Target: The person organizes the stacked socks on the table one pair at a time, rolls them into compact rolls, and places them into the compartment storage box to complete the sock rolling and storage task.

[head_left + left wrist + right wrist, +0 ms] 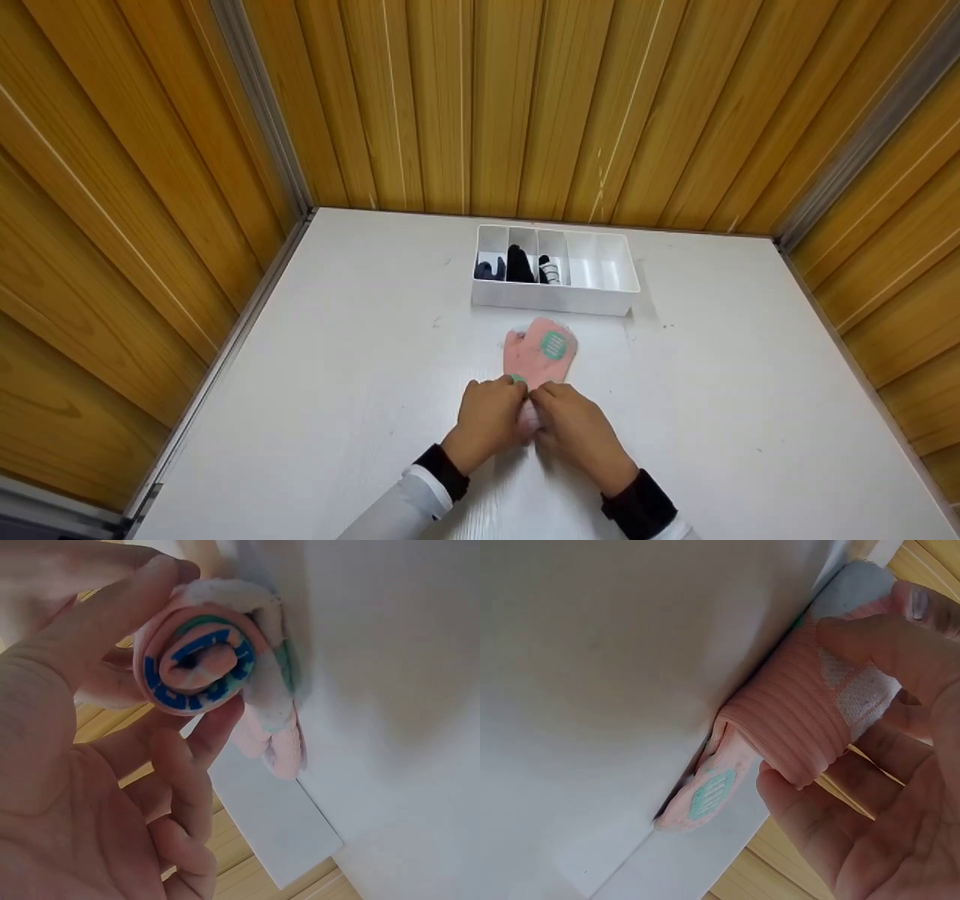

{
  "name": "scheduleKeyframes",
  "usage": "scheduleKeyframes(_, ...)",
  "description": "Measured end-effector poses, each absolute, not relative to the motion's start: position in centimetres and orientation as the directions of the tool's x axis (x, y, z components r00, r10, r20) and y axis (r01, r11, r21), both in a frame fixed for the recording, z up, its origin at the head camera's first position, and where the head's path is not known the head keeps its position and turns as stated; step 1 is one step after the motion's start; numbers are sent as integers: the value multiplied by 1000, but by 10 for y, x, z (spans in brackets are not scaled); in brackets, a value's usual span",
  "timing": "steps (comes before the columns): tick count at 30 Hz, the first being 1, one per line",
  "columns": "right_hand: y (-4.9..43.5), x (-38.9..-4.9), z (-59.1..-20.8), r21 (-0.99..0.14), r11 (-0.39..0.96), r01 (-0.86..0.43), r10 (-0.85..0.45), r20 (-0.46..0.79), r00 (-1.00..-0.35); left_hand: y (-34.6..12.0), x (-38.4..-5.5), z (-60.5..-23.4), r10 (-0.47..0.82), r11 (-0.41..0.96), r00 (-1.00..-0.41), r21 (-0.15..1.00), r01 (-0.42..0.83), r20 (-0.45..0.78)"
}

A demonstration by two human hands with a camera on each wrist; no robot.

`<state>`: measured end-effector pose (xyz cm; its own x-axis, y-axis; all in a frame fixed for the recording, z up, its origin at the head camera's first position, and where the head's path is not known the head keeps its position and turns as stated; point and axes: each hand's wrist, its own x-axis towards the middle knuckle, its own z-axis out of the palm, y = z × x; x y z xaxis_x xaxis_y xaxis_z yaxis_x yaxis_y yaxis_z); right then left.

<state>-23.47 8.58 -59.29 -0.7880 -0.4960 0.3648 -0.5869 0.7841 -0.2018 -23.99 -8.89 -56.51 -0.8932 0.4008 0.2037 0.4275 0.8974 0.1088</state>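
A pair of pink socks (pixel 534 361) with green patches lies in front of me on the white table, its near part rolled up toward me. My left hand (pixel 487 420) grips one end of the roll between thumb and fingers. At the other end, my right hand (pixel 583 429) holds it the same way. The left wrist view shows the spiral end of the roll (pixel 196 664), with blue lettering inside. In the right wrist view the ribbed pink layer (pixel 787 709) wraps the outside, and a flat part with a green patch (pixel 712 793) extends beyond it.
Beyond the socks stands a white divided box (pixel 551 297). Its left compartments hold a dark grey bundle (pixel 490 269), a black bundle (pixel 519 265) and a black-and-white bundle (pixel 550 271). Wood-patterned walls (pixel 495 105) enclose the table (pixel 337 360) at the back and sides.
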Motion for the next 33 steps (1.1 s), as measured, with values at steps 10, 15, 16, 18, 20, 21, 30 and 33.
scheduleKeyframes(10,90,-233,-595,-302,787,-538,-454,306,-837,-89,-247,-568,369,887,-922,255,386,112)
scheduleKeyframes(15,89,-232,-595,-297,795,-529,-447,304,-842,-90,-248,-567,355,885,-931,290,364,85)
scheduleKeyframes(16,89,-232,-595,-293,798,-526,-444,303,-843,-89,-248,-567,355,884,-931,296,362,80)
scheduleKeyframes(18,88,-232,-595,-287,803,-522,-441,305,-844,-89,-248,-566,358,880,-930,305,364,77)
scheduleKeyframes(20,88,-231,-595,-283,807,-518,-436,306,-846,-89,-249,-564,364,879,-929,302,368,72)
scheduleKeyframes(21,88,-232,-596,-284,807,-518,-436,306,-846,-89,-249,-564,364,880,-928,299,370,75)
scheduleKeyframes(30,92,-237,-596,-318,784,-534,-473,252,-844,-87,-251,-572,429,864,-883,199,463,193)
scheduleKeyframes(33,93,-238,-595,-331,776,-536,-483,234,-844,-85,-252,-575,427,863,-881,200,464,204)
